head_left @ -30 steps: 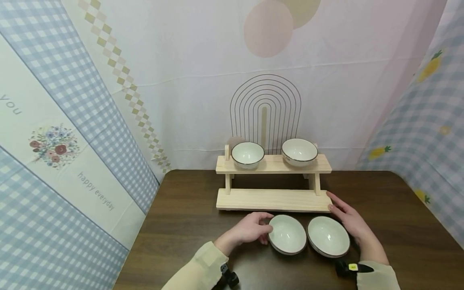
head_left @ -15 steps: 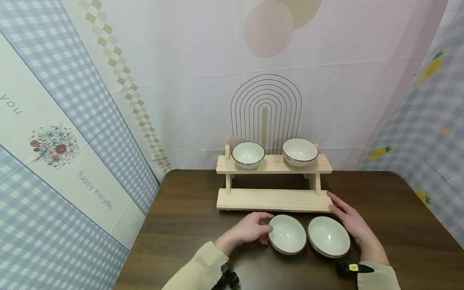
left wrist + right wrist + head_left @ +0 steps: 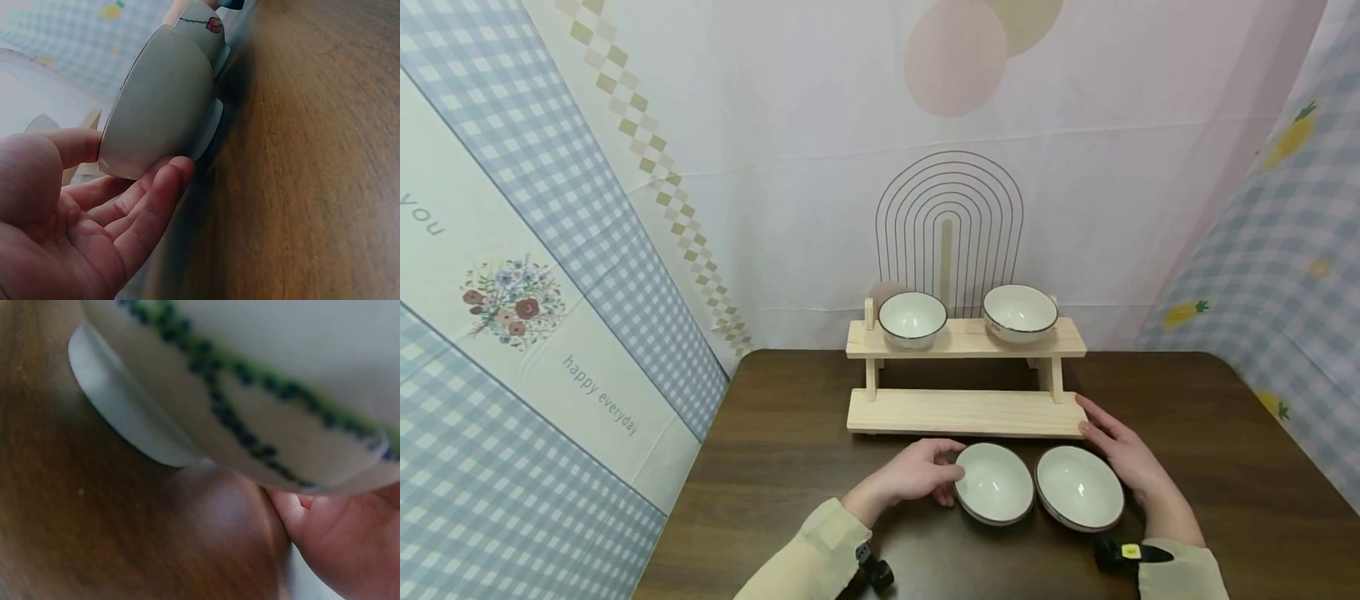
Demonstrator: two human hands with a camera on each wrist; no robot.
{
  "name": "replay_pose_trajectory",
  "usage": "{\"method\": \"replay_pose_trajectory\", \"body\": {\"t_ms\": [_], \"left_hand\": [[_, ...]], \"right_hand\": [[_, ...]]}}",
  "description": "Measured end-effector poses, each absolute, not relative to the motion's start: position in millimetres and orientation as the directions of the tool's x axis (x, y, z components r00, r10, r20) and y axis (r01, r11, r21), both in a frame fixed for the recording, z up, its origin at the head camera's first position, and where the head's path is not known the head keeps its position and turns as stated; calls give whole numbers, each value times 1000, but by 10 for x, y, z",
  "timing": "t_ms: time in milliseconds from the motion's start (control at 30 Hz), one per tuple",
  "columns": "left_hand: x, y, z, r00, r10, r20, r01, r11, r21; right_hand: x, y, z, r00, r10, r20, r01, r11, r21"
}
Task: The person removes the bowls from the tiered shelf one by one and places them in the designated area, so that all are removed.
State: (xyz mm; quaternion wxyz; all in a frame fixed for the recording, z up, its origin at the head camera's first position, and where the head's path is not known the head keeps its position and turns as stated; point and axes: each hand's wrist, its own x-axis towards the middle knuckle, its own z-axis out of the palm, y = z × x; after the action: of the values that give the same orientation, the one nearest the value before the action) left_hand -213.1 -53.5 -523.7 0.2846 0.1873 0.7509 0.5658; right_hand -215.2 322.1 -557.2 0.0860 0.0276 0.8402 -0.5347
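Two white bowls with dark rims stand side by side on the table: the left bowl point(image 3: 995, 484) and the right bowl point(image 3: 1079, 488). My left hand point(image 3: 917, 472) holds the left bowl by its left side. In the left wrist view its thumb point(image 3: 81, 145) meets the rim, and its fingers lie against the outer wall. Past the right bowl, my right hand point(image 3: 1131, 454) touches the right end of a two-tier wooden shelf point(image 3: 966, 413). The right bowl's patterned wall point(image 3: 262, 406) hides most of that hand's fingers in the right wrist view.
On the shelf's upper board stand two more white bowls, one on the left point(image 3: 913, 319) and one on the right point(image 3: 1020, 312). Dark brown table point(image 3: 775, 467) surrounds the shelf. A patterned cloth point(image 3: 805, 208) hangs behind it, with checked cloths at both sides.
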Motion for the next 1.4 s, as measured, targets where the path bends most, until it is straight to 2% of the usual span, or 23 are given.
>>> {"method": "replay_pose_trajectory", "body": {"t_ms": [1400], "left_hand": [[-2066,-624,-5328,-732,641,-231,-85,251,964]], "right_hand": [[-1982,3127,-5592,-984,-11,-176,156,417,-895]]}}
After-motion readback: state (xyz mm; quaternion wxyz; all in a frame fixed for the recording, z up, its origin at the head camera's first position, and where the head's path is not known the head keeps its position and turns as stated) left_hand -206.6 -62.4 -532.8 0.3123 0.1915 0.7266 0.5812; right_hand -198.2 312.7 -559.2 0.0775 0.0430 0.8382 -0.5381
